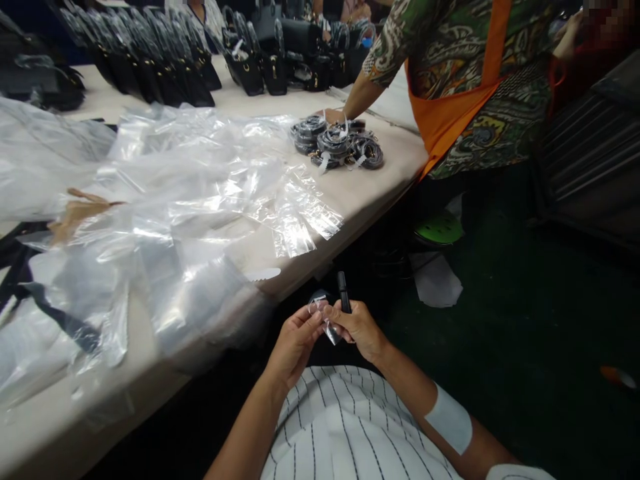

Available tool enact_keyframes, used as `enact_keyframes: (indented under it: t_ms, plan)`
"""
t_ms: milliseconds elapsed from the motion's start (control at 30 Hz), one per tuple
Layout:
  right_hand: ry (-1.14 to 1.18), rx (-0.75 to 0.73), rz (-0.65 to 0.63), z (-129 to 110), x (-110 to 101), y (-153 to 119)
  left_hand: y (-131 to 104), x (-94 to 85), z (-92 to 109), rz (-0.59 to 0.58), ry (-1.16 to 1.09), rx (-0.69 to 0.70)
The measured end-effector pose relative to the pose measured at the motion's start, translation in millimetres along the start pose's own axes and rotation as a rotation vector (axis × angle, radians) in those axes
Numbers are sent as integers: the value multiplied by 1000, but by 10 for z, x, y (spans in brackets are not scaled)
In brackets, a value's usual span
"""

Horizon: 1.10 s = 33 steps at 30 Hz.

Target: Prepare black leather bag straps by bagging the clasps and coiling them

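Close to my lap, both hands meet at a small piece of clear, shiny plastic (332, 333). My left hand (295, 343) pinches its upper end between thumb and fingers, where a thin pale loop shows. Closed around a slim black pen-like tool (343, 287), my right hand (365, 330) also has its thumb and fingertips at the plastic. The tool points upward; I cannot tell whether it is a marker or a cutter. What lies within the plastic is too small to make out.
Clear plastic bags (200, 180) cover much of the table (350, 207) at left. Coiled black straps (335, 143) lie near a co-worker's hand (333, 117). Black handbags (150, 70) stand behind. A co-worker in an orange apron (450, 123) stands at right. White paper (436, 280) lies on the floor.
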State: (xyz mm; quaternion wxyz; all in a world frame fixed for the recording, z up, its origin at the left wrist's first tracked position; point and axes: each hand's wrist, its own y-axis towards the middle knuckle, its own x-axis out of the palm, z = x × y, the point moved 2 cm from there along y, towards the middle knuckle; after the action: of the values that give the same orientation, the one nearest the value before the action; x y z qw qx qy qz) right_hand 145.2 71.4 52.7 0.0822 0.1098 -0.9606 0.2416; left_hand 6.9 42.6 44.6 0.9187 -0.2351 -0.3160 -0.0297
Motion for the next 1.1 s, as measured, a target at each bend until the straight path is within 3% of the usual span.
enact_keyframes:
  t_ms: [100, 233, 367, 667, 867, 967, 1100]
  plan:
    - [-58, -72, 46, 32, -20, 9, -18, 11, 10, -73, 53, -77]
    - [-153, -123, 108, 61, -32, 5, 1, -28, -47, -80, 105, -127]
    - [-220, -110, 74, 56, -38, -31, 50, -102, -129, -92, 129, -144]
    - [-191, -140, 95, -3, -222, -11, 84, -157, -230, 52, 209, -43]
    - [-208, -102, -118, -75, -411, -61, 124, -209, -243, 142, 92, -35]
    - [-333, -123, -251, -60, -462, -130, 156, -226, -237, 165, 41, -25]
    - [-518, -195, -282, 32, -542, -203, 177, -234, -239, 193, -4, -10]
